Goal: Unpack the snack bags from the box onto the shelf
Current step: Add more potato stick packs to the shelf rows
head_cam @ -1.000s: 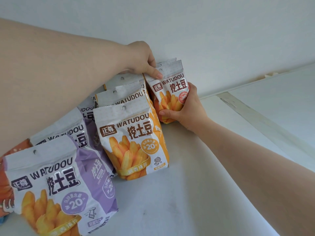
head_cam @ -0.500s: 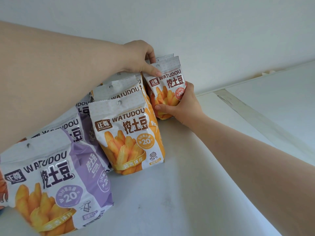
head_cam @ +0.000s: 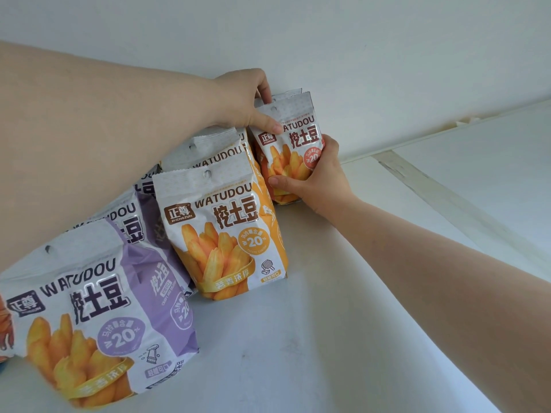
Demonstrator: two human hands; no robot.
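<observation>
Snack bag (head_cam: 287, 150) stands upright at the shelf's (head_cam: 313, 323) back, pinched at its top by the left hand (head_cam: 244, 99), fingers curled behind, thumb in front. Right hand (head_cam: 316, 177) wraps its lower side. Behind it another bag's top (head_cam: 290, 95) barely shows.

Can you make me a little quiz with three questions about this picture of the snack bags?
1. True or false: both hands touch the same bag.
2. Which colour is the bag nearest the camera? A) green B) purple C) blue
3. Fill in: the held bag stands at the back, next to the ____.

Key:
1. True. The left hand grips the top of the red bag and the right hand holds its lower side.
2. B. The purple bag is nearest, with the yellow bag behind it on the shelf.
3. wall.
</observation>
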